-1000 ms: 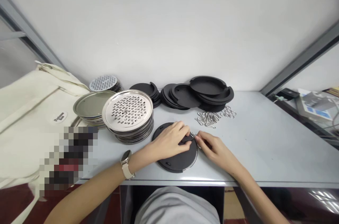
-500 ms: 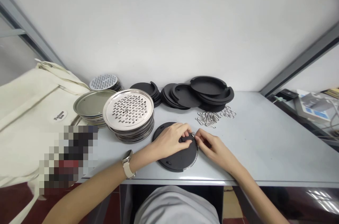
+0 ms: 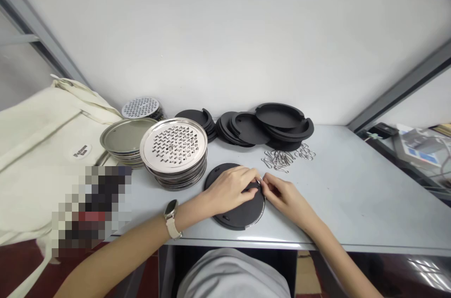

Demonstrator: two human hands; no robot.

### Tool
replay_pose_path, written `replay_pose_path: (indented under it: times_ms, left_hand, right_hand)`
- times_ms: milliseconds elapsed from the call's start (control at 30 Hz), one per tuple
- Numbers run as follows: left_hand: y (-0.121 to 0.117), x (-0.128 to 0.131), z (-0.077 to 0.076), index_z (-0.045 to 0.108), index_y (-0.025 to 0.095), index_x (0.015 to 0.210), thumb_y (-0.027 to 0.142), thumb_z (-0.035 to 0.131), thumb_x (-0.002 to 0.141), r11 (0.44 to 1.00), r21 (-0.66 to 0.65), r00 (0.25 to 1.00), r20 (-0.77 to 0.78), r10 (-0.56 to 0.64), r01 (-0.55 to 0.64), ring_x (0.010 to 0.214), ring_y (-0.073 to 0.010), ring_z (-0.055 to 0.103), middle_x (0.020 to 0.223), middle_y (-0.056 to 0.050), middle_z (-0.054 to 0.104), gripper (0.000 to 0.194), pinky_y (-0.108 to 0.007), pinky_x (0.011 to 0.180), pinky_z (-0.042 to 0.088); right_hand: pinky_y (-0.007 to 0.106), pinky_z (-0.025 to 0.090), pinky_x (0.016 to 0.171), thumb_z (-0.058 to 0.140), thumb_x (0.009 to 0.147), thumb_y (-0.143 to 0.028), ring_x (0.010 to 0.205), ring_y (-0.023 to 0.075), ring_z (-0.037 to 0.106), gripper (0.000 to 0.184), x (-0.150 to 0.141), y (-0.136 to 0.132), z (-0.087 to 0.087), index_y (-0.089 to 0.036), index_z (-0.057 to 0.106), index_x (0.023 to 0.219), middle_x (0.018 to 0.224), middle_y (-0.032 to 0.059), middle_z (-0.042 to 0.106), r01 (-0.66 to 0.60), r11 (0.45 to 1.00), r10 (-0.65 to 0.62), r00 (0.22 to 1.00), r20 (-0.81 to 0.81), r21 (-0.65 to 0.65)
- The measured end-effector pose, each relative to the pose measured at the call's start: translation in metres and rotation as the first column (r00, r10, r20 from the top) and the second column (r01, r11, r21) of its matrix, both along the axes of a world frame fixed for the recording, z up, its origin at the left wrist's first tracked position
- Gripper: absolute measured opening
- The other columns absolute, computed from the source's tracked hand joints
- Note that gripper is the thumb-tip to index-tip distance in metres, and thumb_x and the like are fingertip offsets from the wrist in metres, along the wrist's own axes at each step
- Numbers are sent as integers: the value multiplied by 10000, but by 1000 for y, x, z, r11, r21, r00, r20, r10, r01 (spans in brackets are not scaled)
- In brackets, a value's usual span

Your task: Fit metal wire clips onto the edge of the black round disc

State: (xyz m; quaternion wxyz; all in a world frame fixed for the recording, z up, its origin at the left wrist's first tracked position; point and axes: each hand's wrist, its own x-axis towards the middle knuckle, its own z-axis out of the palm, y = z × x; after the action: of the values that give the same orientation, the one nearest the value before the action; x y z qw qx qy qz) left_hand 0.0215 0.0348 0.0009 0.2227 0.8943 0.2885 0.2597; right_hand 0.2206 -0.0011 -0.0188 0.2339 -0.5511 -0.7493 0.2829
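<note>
A round black disc with a metal rim (image 3: 243, 213) lies flat on the grey table (image 3: 352, 204) near its front edge. My left hand (image 3: 230, 187) rests on the disc, fingers curled and pressing a black tab at its right edge. My right hand (image 3: 282, 194) meets it there, its fingertips pinched on a small metal ring clip (image 3: 260, 181) at the tab. A watch sits on my left wrist.
Stacks of perforated metal plates (image 3: 173, 148), plain metal plates (image 3: 123, 141) and black discs (image 3: 282, 124) stand behind. A pile of metal clips (image 3: 282, 157) lies to the right of the hands. A cream cloth bag (image 3: 42, 148) is at the left.
Both hands stay at the disc's right edge with only small finger movements on the clip. The view has shifted slightly.
</note>
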Motion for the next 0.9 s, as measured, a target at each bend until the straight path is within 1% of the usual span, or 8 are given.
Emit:
replay_pose_path:
  times_ms: [167,300,433,467,633,767,900]
  left_hand:
    - [0,-1,1,533,188,981,165,594,854,1000,5,1000,-14,-12,12,913,-190,572,932,-28,612,143,-285,809,442]
    - [1,-1,0,538,188,972,195,578,884,1000,-11,1000,-23,-16,16,925,-196,576,932,-34,619,97,-293,802,445]
    - [2,-1,-2,536,198,947,199,594,881,998,-68,1000,1,-2,3,919,-185,585,918,-20,629,87,-290,808,449]
    - [2,-1,-2,531,201,963,193,598,877,996,-93,1000,12,-1,2,914,-181,590,922,-19,629,109,-288,806,454]
    - [3,0,0,455,209,1119,164,637,833,977,-215,998,64,19,-4,865,-173,614,904,-16,627,342,-278,781,476]
    - [4,0,0,453,213,1111,157,643,826,972,-234,997,72,23,-5,852,-171,617,887,-14,625,347,-278,781,479]
    - [5,0,-1,453,202,1111,142,647,818,970,-244,996,87,18,4,849,-166,616,875,-15,625,356,-272,787,479]
  right_hand:
    - [214,305,547,366,966,-356,566,110,337,283,-1,2,2,-216,361,721,603,-67,330,-12,1000,12,1000,-10,-24]
    - [223,330,559,338,974,-326,563,116,392,250,0,5,6,-217,379,753,622,-57,381,-80,997,81,995,52,-21]
    - [236,339,551,325,970,-277,547,127,422,215,2,7,9,-221,383,770,624,-47,419,-129,992,127,985,116,7]
    - [239,342,547,324,967,-267,541,129,426,208,2,7,10,-221,389,775,623,-44,428,-138,990,135,983,127,13]
    - [246,352,536,332,953,-228,533,139,449,191,1,7,10,-221,399,774,628,-28,463,-153,987,142,976,165,54]
    - [247,356,534,339,949,-213,534,142,466,189,0,8,8,-219,419,778,627,-20,487,-159,984,145,976,161,79]
    - [251,363,554,325,958,-212,554,143,475,175,1,11,8,-211,434,819,663,-9,507,-190,980,176,967,186,60]
